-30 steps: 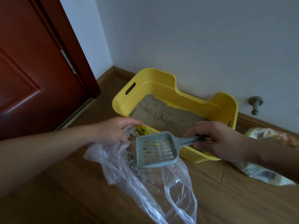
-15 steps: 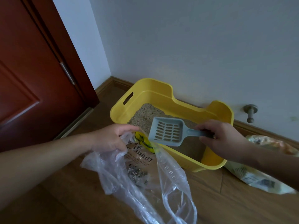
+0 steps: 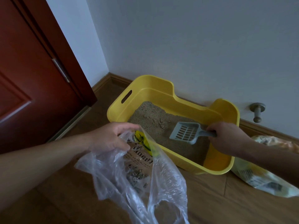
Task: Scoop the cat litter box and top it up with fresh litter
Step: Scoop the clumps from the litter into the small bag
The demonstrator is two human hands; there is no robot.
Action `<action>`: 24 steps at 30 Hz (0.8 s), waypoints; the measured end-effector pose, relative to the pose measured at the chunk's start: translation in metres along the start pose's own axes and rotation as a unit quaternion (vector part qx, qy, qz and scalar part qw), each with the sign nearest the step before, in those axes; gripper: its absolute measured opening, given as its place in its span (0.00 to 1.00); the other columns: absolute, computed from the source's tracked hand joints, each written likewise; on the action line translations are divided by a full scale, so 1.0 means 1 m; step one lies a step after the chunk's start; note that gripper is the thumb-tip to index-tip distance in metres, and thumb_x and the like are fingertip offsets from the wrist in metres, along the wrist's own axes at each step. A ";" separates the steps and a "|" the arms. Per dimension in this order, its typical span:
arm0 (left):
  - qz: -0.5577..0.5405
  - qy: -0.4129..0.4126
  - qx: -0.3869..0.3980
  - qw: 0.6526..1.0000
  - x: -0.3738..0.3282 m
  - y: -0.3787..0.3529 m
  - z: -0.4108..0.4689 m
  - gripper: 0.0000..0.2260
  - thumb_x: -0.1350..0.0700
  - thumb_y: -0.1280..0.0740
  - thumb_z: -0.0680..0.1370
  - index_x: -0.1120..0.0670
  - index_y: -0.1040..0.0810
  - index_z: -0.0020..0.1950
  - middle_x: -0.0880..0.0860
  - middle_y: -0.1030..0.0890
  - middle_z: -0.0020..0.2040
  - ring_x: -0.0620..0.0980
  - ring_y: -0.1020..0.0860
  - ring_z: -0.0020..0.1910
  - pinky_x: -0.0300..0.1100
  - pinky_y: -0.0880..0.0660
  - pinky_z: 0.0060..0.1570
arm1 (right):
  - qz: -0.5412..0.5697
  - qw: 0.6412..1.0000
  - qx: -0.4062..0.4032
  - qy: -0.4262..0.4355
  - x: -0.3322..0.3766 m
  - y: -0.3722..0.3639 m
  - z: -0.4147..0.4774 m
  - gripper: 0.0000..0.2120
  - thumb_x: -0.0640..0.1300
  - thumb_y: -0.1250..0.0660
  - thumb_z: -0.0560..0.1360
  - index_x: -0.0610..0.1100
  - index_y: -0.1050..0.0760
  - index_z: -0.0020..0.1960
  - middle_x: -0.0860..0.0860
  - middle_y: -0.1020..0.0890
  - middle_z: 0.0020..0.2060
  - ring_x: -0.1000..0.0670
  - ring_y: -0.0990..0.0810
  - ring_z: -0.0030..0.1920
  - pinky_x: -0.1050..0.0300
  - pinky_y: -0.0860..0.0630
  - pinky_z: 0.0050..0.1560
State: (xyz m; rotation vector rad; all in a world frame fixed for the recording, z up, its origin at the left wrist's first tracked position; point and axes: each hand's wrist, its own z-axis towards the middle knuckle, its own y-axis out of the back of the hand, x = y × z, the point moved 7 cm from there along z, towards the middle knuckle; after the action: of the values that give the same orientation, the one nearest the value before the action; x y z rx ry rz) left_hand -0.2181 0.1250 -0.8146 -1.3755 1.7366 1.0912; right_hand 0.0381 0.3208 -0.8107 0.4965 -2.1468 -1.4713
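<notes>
two hands, both yours, are busy over a wooden floor (image 3: 210,199) in a corner of the room. far left stands a dark red door (image 3: 32,78). next comes your left hand (image 3: 110,138). its fingers are curled over the rim of a clear plastic bag (image 3: 161,183), pinching the film and holding the mouth up, just beside the near left wall of the box. through the film you can see a brown printed label with a yellow mark, and a small heap of greyish clumps (image 3: 135,177) low in the bag. the bag's bottom lies crumpled on the floor.

behind it sits the yellow litter box (image 3: 161,88), close against the pale wall (image 3: 194,46). sandy litter (image 3: 153,120) is piled higher at the left end and thins toward the right, where bare yellow bottom shows. the grey slotted scoop (image 3: 186,132) is inside the box near the middle, blade tilted down at the litter, handle pointing right. you cannot tell whether it touches. your right hand (image 3: 226,138) is wrapped round that handle, fingers closed on it.

right of the box a printed sack (image 3: 262,178) lies on the floor. a metal door stop (image 3: 257,110) juts from the wall above it.
</notes>
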 end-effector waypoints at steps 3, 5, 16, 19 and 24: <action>0.005 -0.004 -0.004 1.000 0.001 0.002 0.002 0.30 0.62 0.28 0.65 0.39 0.28 0.63 0.39 0.29 0.69 0.31 0.32 0.68 0.30 0.30 0.62 | -0.036 0.999 0.017 -0.021 -0.003 -0.011 0.012 0.10 0.39 0.39 0.75 0.47 0.20 0.48 0.51 0.20 0.38 0.51 0.22 0.37 0.58 0.24 0.33; 0.004 -0.006 -0.009 1.000 0.001 0.004 0.003 0.30 0.61 0.28 0.65 0.40 0.27 0.64 0.39 0.28 0.69 0.33 0.31 0.69 0.32 0.31 0.65 | -0.045 0.998 0.024 -0.035 -0.005 -0.019 0.021 0.09 0.39 0.39 0.75 0.47 0.20 0.48 0.51 0.21 0.38 0.52 0.23 0.37 0.60 0.28 0.30; -0.076 0.002 -0.010 0.997 0.009 0.007 0.005 0.30 0.62 0.25 0.63 0.45 0.25 0.63 0.44 0.21 0.65 0.46 0.24 0.67 0.47 0.26 0.65 | -0.020 0.997 0.050 -0.054 0.005 -0.042 0.067 0.11 0.39 0.39 0.78 0.46 0.20 0.54 0.50 0.20 0.37 0.52 0.20 0.36 0.58 0.19 0.33; -0.081 0.004 -0.005 0.997 0.012 0.008 0.006 0.30 0.59 0.24 0.63 0.46 0.25 0.64 0.45 0.21 0.65 0.47 0.25 0.67 0.49 0.27 0.66 | -0.002 0.998 0.060 -0.034 0.017 -0.048 0.080 0.13 0.40 0.39 0.79 0.47 0.19 0.57 0.51 0.20 0.39 0.53 0.20 0.38 0.58 0.18 0.38; -0.086 0.000 -0.003 0.996 0.013 0.009 0.006 0.29 0.57 0.25 0.62 0.43 0.23 0.62 0.45 0.21 0.66 0.47 0.25 0.68 0.51 0.28 0.67 | 0.042 0.997 0.057 -0.018 0.039 -0.056 0.101 0.13 0.38 0.39 0.78 0.47 0.20 0.58 0.50 0.20 0.39 0.52 0.19 0.38 0.54 0.17 0.39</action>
State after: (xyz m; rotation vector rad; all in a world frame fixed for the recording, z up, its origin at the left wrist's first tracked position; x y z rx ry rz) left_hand -0.2298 0.1261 -0.8264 -1.4976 1.5834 1.0015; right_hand -0.0509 0.3562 -0.8865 0.4180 -2.2613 -1.3271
